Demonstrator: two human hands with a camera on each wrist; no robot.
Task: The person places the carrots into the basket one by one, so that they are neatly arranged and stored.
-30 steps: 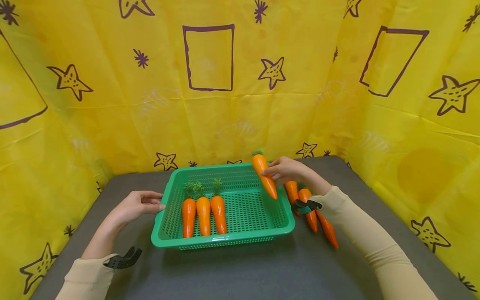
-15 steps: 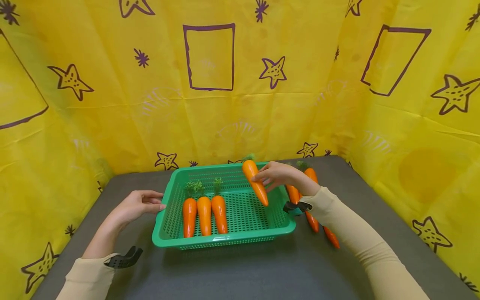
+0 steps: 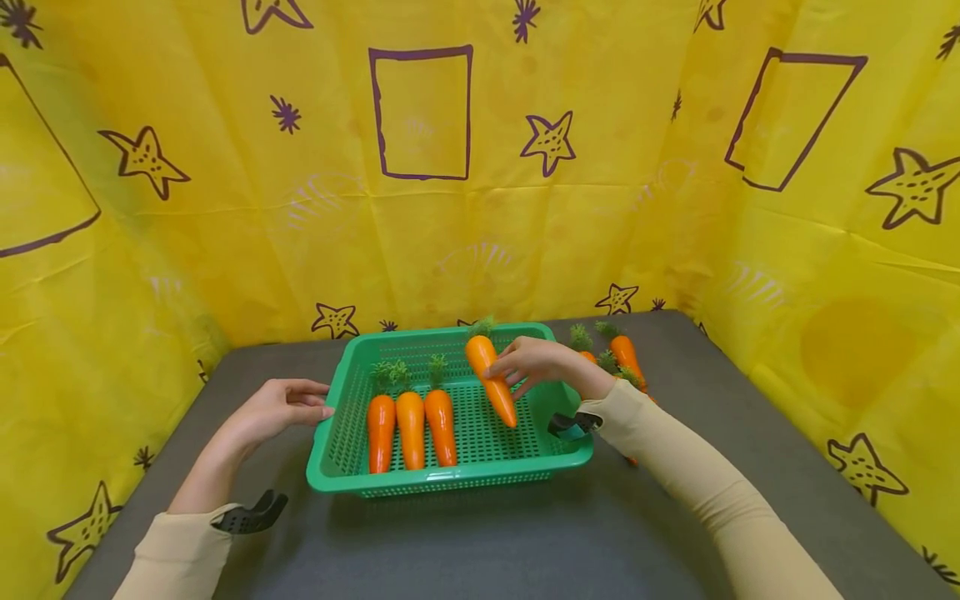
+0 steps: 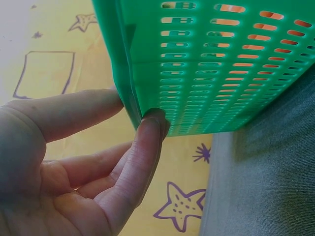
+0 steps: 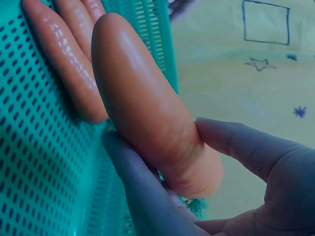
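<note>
My R grip (image 3: 534, 362) pinches carrot (image 3: 482, 358) at basket's (image 3: 450, 477) 2 o'clock, prob light/stiff/slick, so mid-body hold; L grip (image 3: 279, 408) pinches basket at 9 o'clock.

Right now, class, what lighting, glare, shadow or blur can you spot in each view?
Head: bright light, a small glare on the front rim of the basket, a soft shadow on the table in front of it; left wrist: the backdrop washes out pale at upper left; right wrist: dimmer, blue-green cast, shiny highlights on the carrots, backdrop looking hazy.
</note>
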